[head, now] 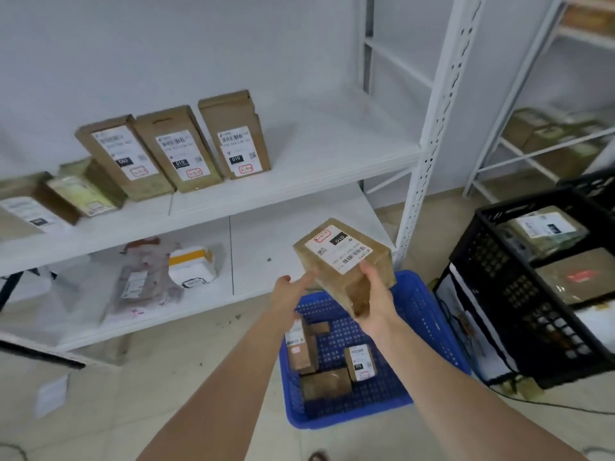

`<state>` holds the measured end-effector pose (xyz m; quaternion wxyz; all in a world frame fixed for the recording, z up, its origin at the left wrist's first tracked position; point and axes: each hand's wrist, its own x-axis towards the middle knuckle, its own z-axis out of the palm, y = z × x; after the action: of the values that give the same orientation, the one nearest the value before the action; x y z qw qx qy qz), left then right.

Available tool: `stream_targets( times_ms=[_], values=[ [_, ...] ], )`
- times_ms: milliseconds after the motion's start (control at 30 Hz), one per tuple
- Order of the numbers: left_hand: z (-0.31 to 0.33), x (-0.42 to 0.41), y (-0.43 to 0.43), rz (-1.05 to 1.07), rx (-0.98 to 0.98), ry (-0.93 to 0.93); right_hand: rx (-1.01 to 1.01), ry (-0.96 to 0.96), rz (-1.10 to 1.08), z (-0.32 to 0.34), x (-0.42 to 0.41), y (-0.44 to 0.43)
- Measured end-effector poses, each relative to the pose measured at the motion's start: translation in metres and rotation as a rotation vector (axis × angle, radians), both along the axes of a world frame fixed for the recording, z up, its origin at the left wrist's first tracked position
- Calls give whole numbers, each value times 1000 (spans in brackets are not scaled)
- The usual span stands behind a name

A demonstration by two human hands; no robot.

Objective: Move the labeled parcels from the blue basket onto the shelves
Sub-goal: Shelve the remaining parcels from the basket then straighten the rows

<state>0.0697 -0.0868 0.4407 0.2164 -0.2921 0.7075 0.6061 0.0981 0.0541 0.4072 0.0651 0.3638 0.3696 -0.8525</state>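
A brown cardboard parcel (pixel 346 257) with a white label reading 010 is held in the air above the blue basket (pixel 429 331). My right hand (pixel 374 294) grips its near end from below. My left hand (pixel 289 291) reaches toward its left side with straight fingers, the fingertips at the box's edge. Three more labeled parcels (pixel 327 364) lie in the basket on the floor. On the middle shelf (pixel 316 161) three labeled boxes (pixel 173 148) lean upright in a row.
More boxes (pixel 66 197) sit at the shelf's left end. The lower shelf (pixel 266 247) holds a plastic-bagged parcel (pixel 146 277) and a white-and-yellow packet (pixel 193 264). Black crates (pixel 539 277) with parcels stand on the right. A white shelf post (pixel 429 144) rises beside the basket.
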Motion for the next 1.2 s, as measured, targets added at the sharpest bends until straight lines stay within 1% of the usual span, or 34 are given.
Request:
stream_targets(
  times_ms=[100,167,233,300,367,433,467,600,667,700,767,833,867,900,967,1033,1100,1200],
  values=[
    [33,14,-2,-25,154,3,-89,77,67,36,15,-9],
    [59,17,-9,79,180,92,-96,128,110,57,21,-14],
    [86,13,-27,184,99,230,-45,154,163,79,22,-14],
    [112,6,-56,227,-7,333,42,185,229,100,19,-14],
    [132,1,-88,169,-104,355,179,220,329,123,16,-24],
    [148,-1,-120,53,-134,321,276,258,427,143,13,-43],
    [154,-1,-136,-11,-122,299,293,274,462,151,11,-54],
    [174,10,-207,-255,-24,212,235,276,534,177,4,-101],
    [179,14,-239,-358,10,184,247,304,562,189,2,-125],
    [182,15,-252,-367,24,193,249,329,556,195,2,-137],
    [185,14,-271,-322,44,231,252,356,447,202,1,-161],
    [188,12,-283,-237,75,282,255,295,276,200,2,-180],
    [189,11,-286,-179,103,313,245,268,246,197,2,-188],
    [191,10,-288,-120,142,345,226,261,257,197,5,-198],
    [197,10,-292,-49,225,399,211,284,378,198,9,-225],
    [204,14,-290,-56,284,433,212,349,506,204,13,-249],
    [211,22,-289,-101,318,452,200,418,495,215,16,-264],
    [222,27,-292,-153,258,440,211,449,392,228,13,-265]
  ],
)
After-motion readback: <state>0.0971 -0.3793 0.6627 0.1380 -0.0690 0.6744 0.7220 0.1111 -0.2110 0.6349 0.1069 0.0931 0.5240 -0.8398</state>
